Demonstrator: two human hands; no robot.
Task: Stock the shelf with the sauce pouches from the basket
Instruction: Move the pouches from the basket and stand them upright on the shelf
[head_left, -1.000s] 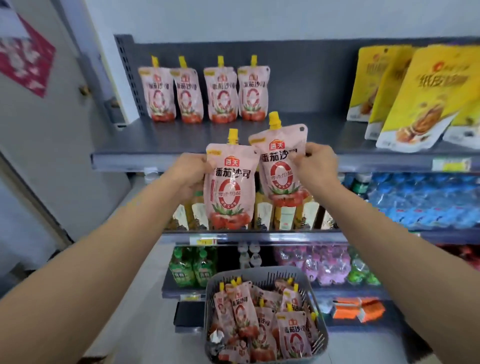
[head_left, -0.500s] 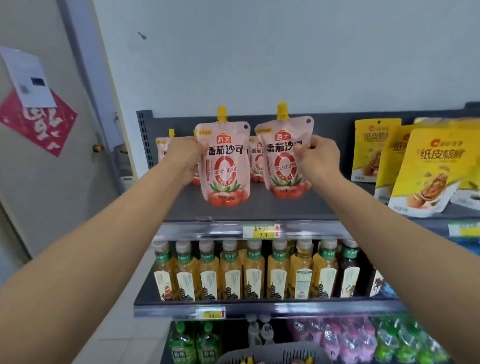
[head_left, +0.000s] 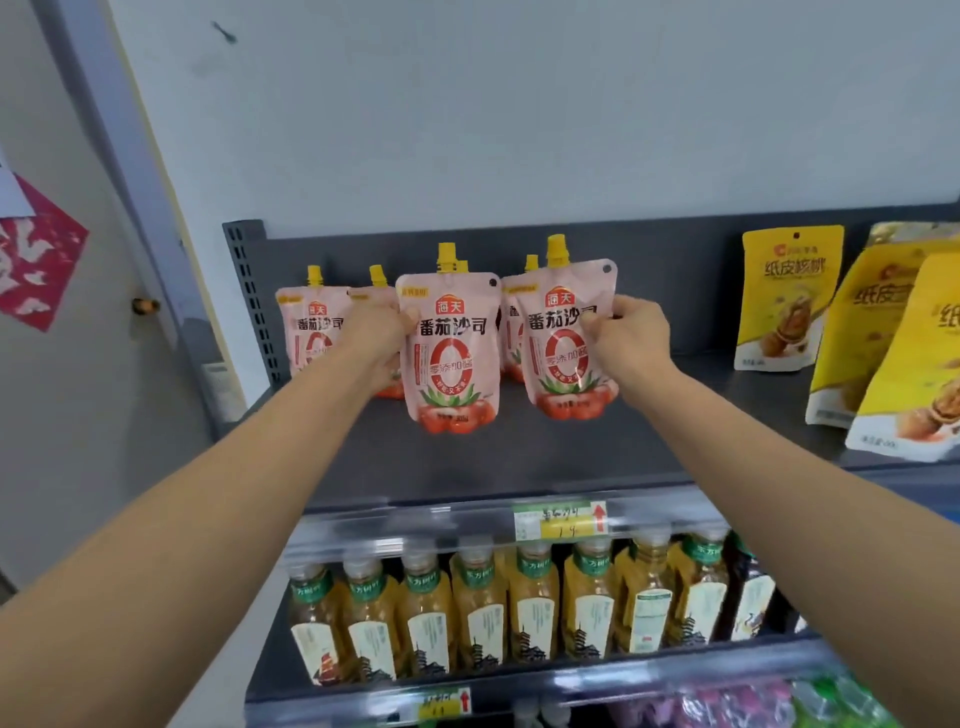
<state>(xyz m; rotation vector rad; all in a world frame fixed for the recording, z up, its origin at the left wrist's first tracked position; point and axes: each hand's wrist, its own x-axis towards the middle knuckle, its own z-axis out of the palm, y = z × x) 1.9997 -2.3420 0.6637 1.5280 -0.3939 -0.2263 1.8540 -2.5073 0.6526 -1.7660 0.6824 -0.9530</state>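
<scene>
Now: two sauce pouches, one in each grip, had come forward from mid-air to just above the top shelf (head_left: 519, 457), in front of the back row (head_left: 311, 332). Left pouch (head_left: 451, 353): pinched at its edge by my left hand (head_left: 376, 338). Right pouch (head_left: 569, 343): pinched by my right hand (head_left: 631, 338). Neither yet released. Basket: dropped out of view. Adjacent stock: yellow walnut bags (head_left: 789, 296); tea bottles (head_left: 483, 613) below.

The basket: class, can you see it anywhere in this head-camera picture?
No: only the top shelf, bottled drinks below and both hands with pouches show.
</scene>
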